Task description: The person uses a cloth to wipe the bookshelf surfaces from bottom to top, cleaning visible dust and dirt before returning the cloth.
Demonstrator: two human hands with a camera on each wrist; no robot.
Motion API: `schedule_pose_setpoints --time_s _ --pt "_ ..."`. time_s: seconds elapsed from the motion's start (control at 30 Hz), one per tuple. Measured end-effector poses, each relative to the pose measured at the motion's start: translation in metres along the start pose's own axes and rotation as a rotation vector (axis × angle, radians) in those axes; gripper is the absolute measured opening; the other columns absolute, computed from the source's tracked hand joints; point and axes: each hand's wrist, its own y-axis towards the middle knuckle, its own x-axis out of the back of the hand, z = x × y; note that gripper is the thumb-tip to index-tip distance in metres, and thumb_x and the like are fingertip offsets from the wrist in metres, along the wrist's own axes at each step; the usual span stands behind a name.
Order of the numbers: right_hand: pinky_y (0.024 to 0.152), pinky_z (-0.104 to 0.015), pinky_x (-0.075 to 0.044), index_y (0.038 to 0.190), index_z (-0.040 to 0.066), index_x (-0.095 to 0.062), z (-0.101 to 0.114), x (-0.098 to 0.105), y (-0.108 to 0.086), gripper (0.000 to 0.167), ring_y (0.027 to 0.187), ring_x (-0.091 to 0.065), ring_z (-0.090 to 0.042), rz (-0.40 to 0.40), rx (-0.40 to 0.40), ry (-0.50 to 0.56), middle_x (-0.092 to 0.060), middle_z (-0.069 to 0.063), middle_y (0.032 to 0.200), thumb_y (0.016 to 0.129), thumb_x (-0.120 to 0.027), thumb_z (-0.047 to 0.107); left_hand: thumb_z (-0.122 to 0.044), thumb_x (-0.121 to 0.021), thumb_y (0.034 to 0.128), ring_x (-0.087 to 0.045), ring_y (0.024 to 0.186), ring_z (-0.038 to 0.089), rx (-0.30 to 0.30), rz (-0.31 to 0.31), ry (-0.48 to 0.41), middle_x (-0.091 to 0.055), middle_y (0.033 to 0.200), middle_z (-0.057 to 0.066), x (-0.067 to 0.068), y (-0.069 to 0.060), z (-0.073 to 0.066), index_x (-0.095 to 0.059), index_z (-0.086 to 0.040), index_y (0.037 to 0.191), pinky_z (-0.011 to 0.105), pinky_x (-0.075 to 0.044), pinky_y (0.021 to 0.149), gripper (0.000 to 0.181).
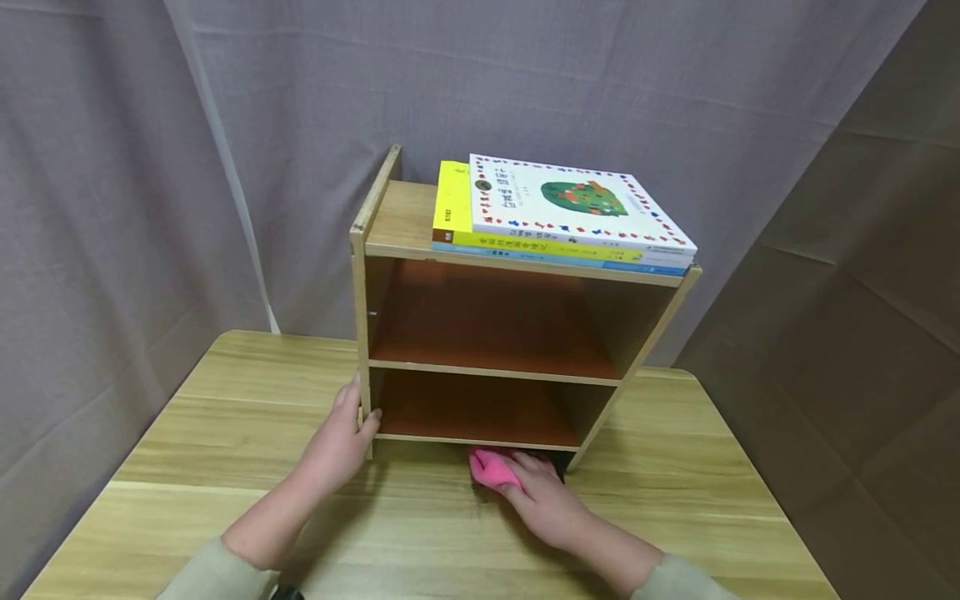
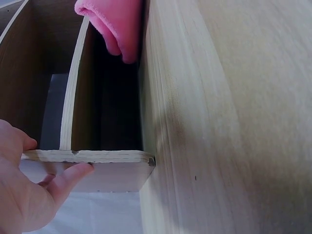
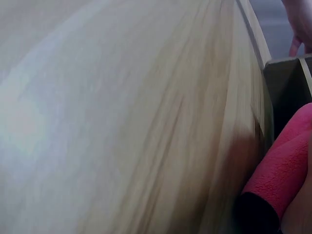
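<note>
A small wooden shelf unit (image 1: pixel 495 372) stands on the table, with bare shelves inside. My left hand (image 1: pixel 330 446) holds the front edge of its left side panel (image 1: pixel 362 317) low down, thumb on one face and fingers on the other. My right hand (image 1: pixel 543 504) grips a folded pink cloth (image 1: pixel 491 468) at the low gap under the bottom shelf. In the left wrist view the pink cloth (image 2: pixel 114 24) reaches into that dark gap. The right wrist view shows the fuzzy cloth (image 3: pixel 282 170) close up, its far end hidden.
On top of the unit lie a white picture book (image 1: pixel 585 200), a yellow book (image 1: pixel 452 200) and a blue one (image 1: pixel 480 249), stacked. The wooden table (image 1: pixel 187 467) extends on both sides. Grey curtains (image 1: pixel 300 108) hang behind and beside it.
</note>
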Motion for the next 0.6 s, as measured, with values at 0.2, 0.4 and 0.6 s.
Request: schedule_pose_setpoints --time_s 0.2,0.4,0.6 --pt "0.115 -0.062 -0.016 0.152 0.026 -0.042 0.008 -0.009 0.002 0.051 0.143 -0.030 -0.039 0.041 -0.027 0.036 -0.038 -0.017 0.154 0.105 -0.039 0.047 -0.024 -0.047 0.1046 -0.045 0.131 0.043 0.007 -0.007 -0.001 -0.023 0.158 0.019 0.001 -0.002 0.001 0.002 -0.018 0.160 0.058 -0.040 0.104 0.075" --pt "0.117 -0.061 -0.013 0.153 0.027 -0.039 0.016 -0.017 0.007 0.052 0.143 -0.029 -0.040 0.035 -0.038 0.066 -0.036 -0.016 0.155 0.106 -0.036 0.048 -0.024 -0.047 0.1044 -0.043 0.133 0.043 0.019 0.000 -0.029 -0.018 0.161 0.018 0.000 -0.002 -0.001 0.006 -0.024 0.159 0.059 -0.037 0.106 0.076" --pt "0.117 -0.059 -0.013 0.152 0.016 -0.042 0.025 -0.023 0.013 0.053 0.144 -0.029 -0.039 0.020 -0.040 0.094 -0.038 -0.018 0.154 0.107 -0.037 0.043 -0.024 -0.048 0.1042 -0.048 0.129 0.042 0.019 -0.008 -0.029 -0.018 0.161 0.016 -0.001 -0.002 -0.002 0.006 -0.027 0.159 0.058 -0.042 0.102 0.077"
